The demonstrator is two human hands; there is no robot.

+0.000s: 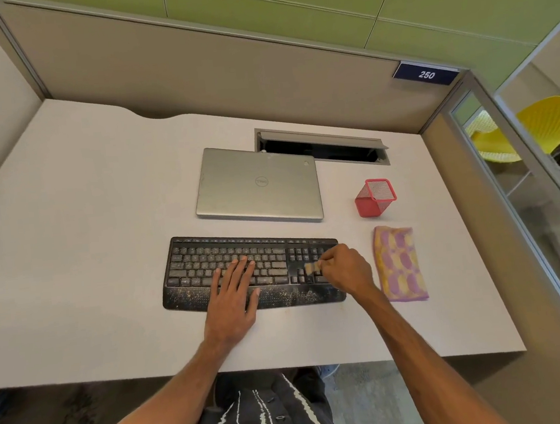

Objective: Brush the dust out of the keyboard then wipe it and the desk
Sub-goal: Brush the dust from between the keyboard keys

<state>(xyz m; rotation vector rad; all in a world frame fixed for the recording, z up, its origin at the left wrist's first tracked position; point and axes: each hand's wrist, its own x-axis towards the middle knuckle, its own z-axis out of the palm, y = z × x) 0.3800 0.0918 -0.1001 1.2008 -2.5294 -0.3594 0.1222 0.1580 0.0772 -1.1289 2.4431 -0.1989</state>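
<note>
A black keyboard (pixel 208 263), speckled with pale dust on its keys and palm rest, lies on the grey desk (pixel 85 230) near the front. My left hand (pixel 233 291) rests flat on the keys and palm rest with straight fingers. My right hand (pixel 345 267) grips a small brush (pixel 311 267), whose pale bristles touch the number pad at the keyboard's right end. A folded pink and yellow cloth (pixel 400 263) lies on the desk just right of the keyboard.
A closed silver laptop (pixel 259 184) lies behind the keyboard. A red mesh pen cup (pixel 375 199) stands to its right, above the cloth. An open cable slot (pixel 320 148) sits at the back of the desk. Partition walls (pixel 189 66) close the back and both sides.
</note>
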